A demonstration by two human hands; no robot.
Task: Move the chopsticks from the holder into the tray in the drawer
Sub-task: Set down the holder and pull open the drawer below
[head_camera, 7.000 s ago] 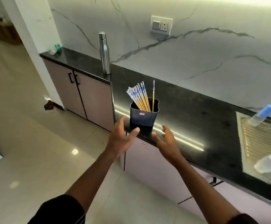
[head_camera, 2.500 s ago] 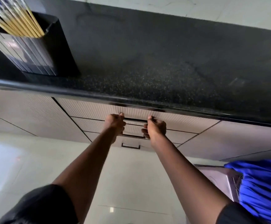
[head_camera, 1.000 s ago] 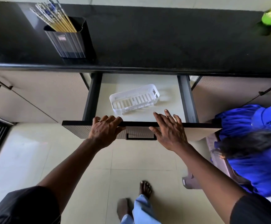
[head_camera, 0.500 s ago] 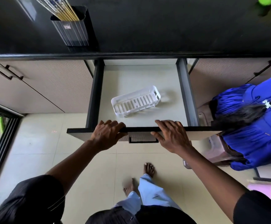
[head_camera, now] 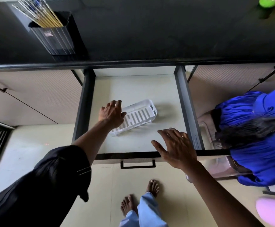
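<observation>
The holder (head_camera: pixel 56 36) is showing a small label, too small to read. The chopsticks (head_camera: pixel 38 13) are standing in it, leaning up-left, on the counter (head_camera: pixel 150 30) behind the drawer (head_camera: pixel 133 89). The tray (head_camera: pixel 138 115) is lying diagonally inside. My left hand (head_camera: pixel 112 113) is now leaving the drawer front and resting loosely open on the tray's left end; my right hand (head_camera: pixel 176 147) is hovering spread, holding nothing.
</observation>
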